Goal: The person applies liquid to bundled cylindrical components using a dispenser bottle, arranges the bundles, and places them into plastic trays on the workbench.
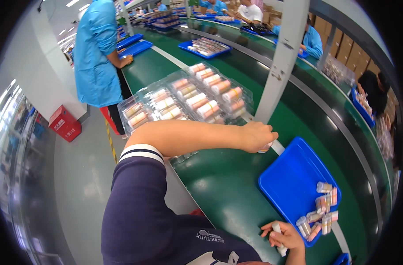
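Observation:
My left arm reaches across the green work surface, and my left hand (pixel 257 137) is closed, knuckles up, around a small tube (pixel 265 149). Only the tube's lower end shows under the fingers. Lower right, my right hand (pixel 286 237) is turned partly palm up and holds a slim white tube (pixel 279 239) between thumb and fingers. Beside it, a blue tray (pixel 283 176) has several small pink and tan tubes (pixel 323 205) loose at its near right end. Beyond my left forearm, clear plastic trays (pixel 144 93) hold rows of similar tubes, some banded in yellow.
A white metal post (pixel 283 62) rises just beyond my left hand. Farther along the green conveyor table (pixel 166 68) is another blue tray (pixel 201 54) full of tubes. A co-worker in a blue smock (pixel 95 53) stands far left, near a red box (pixel 65 123) on the floor.

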`<state>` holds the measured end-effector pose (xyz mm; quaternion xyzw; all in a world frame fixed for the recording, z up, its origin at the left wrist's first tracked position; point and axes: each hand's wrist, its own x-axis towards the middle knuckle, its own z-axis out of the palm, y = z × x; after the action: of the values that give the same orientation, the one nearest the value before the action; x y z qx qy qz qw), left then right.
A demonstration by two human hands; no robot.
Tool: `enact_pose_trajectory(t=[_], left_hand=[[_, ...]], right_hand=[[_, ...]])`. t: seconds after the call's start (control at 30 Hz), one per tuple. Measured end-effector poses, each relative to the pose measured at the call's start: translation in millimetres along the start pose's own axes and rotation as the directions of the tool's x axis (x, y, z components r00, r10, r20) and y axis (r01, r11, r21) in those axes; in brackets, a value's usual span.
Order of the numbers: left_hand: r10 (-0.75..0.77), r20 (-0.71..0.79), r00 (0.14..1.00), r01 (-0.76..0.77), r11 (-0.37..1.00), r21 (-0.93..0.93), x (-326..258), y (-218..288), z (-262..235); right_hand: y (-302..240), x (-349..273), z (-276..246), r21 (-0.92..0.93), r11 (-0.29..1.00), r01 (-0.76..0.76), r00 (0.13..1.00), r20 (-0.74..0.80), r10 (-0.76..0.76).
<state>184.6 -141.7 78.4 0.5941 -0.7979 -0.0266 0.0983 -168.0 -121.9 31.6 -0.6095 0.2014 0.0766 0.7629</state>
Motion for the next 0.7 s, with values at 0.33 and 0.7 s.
enact_pose_trajectory(t=[0.33, 0.7], left_hand=[[-0.342, -0.727, 0.595, 0.458, 0.888, -0.043, -88, -142, -139], [-0.805, -0.174, 0.568, 0.823, 0.548, 0.149, -127, -201, -95]], right_hand=[[-3, 6, 0, 0.046, 0.999, 0.003, 0.999, -0.051, 0.0], [-2, 3, 0, 0.008, 1.0, -0.007, 1.0, -0.029, 0.007]])
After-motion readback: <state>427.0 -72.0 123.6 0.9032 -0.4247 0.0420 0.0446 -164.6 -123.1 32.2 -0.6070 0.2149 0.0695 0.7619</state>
